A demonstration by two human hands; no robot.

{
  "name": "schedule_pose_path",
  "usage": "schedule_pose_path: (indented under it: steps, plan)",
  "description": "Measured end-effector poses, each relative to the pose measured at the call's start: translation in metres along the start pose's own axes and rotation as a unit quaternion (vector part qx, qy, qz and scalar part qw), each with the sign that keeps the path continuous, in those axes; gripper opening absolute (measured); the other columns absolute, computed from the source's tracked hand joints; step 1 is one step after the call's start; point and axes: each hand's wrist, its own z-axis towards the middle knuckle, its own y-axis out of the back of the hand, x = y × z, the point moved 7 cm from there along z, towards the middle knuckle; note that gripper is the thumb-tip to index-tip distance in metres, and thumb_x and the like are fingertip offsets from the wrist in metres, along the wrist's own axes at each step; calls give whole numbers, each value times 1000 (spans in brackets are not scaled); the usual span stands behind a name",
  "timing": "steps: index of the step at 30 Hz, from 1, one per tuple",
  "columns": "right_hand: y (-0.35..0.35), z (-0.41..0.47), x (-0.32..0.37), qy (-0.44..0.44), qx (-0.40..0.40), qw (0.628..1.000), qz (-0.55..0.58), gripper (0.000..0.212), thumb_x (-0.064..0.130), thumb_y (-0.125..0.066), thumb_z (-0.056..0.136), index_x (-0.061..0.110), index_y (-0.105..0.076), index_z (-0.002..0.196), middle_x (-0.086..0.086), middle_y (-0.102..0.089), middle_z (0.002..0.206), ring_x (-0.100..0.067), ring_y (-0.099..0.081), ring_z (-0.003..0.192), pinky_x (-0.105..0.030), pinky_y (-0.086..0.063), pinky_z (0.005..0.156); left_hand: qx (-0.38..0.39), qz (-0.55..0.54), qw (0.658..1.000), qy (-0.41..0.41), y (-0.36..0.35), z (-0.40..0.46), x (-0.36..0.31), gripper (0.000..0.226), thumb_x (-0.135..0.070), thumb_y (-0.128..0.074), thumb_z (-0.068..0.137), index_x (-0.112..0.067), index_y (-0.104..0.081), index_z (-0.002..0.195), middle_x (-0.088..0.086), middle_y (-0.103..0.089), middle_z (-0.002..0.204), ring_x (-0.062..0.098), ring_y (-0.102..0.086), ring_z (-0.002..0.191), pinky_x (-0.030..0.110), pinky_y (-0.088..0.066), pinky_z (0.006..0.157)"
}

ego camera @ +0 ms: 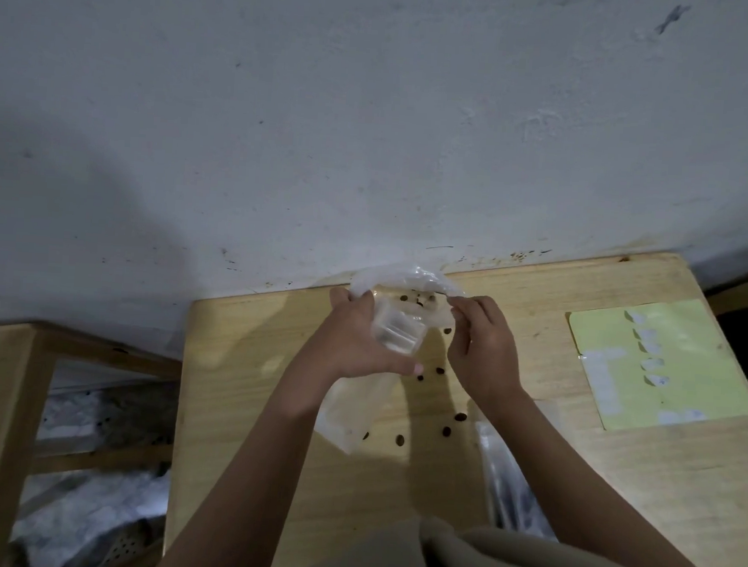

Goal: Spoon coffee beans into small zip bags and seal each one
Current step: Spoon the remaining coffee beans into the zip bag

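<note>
Head view, clear bag (408, 281) pinched between both hands' fingers (459, 304)

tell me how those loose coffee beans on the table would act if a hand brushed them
The loose coffee beans look small, rounded and separate, so they would probably skid or roll across the smooth wooden table. They are likely very light, and some lie near the right forearm, so a sweep could scatter them.
</note>
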Motion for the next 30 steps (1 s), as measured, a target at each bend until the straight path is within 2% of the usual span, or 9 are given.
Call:
schedule_pose_path:
  steps: [2, 4, 7, 13, 18, 25, 30]
  plan:
    - [5, 4, -5, -39, -15, 999, 25, 20, 4, -46, 92, 1, -65, 101, -10, -62, 88, -17, -57, 72, -10, -41, 66, -14, 3, 1000, -16, 1, -2, -2, 92, -47, -86, 57, -14, -39, 128, -5, -20, 116, 10, -42, 97, 20, -40, 71]
    - [10, 8, -8, -57, -16, 998, 38, 20, 6, -47, 91, 4, -65, 100, -8, -63, 88, -7, -53, 73, -4, -39, 66, -33, 15, 999, -35, 2, -4, -5, 83, -47, -87, 54, -16, -41, 116, -5, -21, 114, 9, -45, 93, 14, -38, 63]
    - [17, 11, -3, -25, -10, 998, 49, 23, 9, -46, 92, 3, -67, 98, -8, -63, 87, -6, -52, 71, -5, -40, 63, -48, 30, 997, -50, 3, -4, -9, 76, -48, -88, 51, -18, -42, 104, -4, -22, 113, 11, -48, 92, 17, -40, 62]
    - [24, 10, 11, 14, -22, 997, 77, 21, 4, -47, 92, 1, -67, 96, -7, -63, 85, -4, -53, 74, -3, -37, 67, -59, 53, 995, -57, 8, -3, -16, 79, -50, -87, 50, -18, -41, 106, -5, -20, 114, 15, -49, 94, 25, -46, 69]
    - [13, 9, 12, 27, 14, 996, 87, 22, 7, -48, 92, 2, -68, 99, -7, -62, 88, -10, -57, 75, -13, -46, 65, -71, 50, 994, -71, 10, -8, -25, 78, -48, -87, 50, -20, -41, 107, -8, -17, 113, 15, -49, 95, 24, -44, 70]
    - [23, 9, 25, 104, -10, 994, 23, 19, 0, -50, 90, -1, -68, 98, -11, -62, 86, -19, -58, 77, -19, -48, 66, -90, 76, 991, -66, 12, -10, -25, 80, -49, -87, 51, -17, -42, 109, -4, -18, 120, 17, -49, 100, 27, -48, 77]
    - [22, -3, 16, 112, -40, 990, -69, 23, -9, -51, 84, -1, -67, 99, -14, -63, 85, -26, -60, 74, -30, -51, 51, -112, 87, 988, -67, 15, -11, -29, 81, -48, -88, 50, -15, -43, 109, -3, -19, 114, 18, -49, 97, 30, -50, 80]
